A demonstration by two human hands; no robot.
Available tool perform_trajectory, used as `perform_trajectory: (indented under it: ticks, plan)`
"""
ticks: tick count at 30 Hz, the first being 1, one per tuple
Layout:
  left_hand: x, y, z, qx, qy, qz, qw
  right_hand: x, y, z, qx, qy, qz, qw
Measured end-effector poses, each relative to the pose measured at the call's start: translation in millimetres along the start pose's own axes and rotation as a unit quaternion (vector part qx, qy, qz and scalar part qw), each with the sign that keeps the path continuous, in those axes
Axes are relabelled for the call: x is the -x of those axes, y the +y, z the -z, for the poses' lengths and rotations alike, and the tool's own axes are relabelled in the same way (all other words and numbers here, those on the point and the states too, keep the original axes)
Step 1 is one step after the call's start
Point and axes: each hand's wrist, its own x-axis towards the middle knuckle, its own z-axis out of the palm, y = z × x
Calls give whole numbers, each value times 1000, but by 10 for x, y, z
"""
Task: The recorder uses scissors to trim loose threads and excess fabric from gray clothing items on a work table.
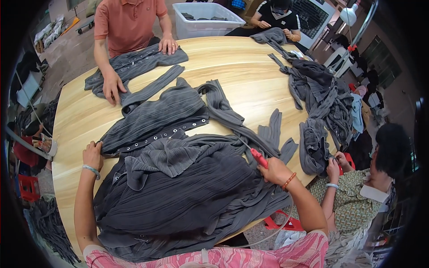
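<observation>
A dark grey ribbed garment (156, 114) with a row of metal eyelets lies spread across the table in front of me. My left hand (92, 154) pinches its lower left corner. At the right, my right hand (276, 171) is wrapped round a red-handled tool (258, 157) with a thin metal tip. The tip points up and left, over a grey sleeve. A pale cord (288, 214) curves down below my right forearm; where it joins the tool is hidden. Nearest my body lies a heap of dark grey garments (178, 183).
Across the wooden table (232, 67), a person's hands rest by another eyelet garment (138, 64). A tangled garment pile (321, 89) covers the right side. At the lower right, a person handles a dark piece. Behind stands a white plastic tub (208, 22); another person sits at the back right.
</observation>
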Motion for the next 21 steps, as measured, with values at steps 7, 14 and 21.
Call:
perform_trajectory:
  ticks: [7, 14, 21]
  plan:
    - [-466, 1598, 1212, 255, -5, -218, 942, -2, -14, -100, -1, 36, 30, 999]
    - [-998, 4004, 1008, 209, 45, -477, 852, 40, -3, -203, 61, 62, 62, 994]
    - [-1334, 4702, 831, 118, 8, -530, 840, 48, -95, -118, 39, 34, 78, 996]
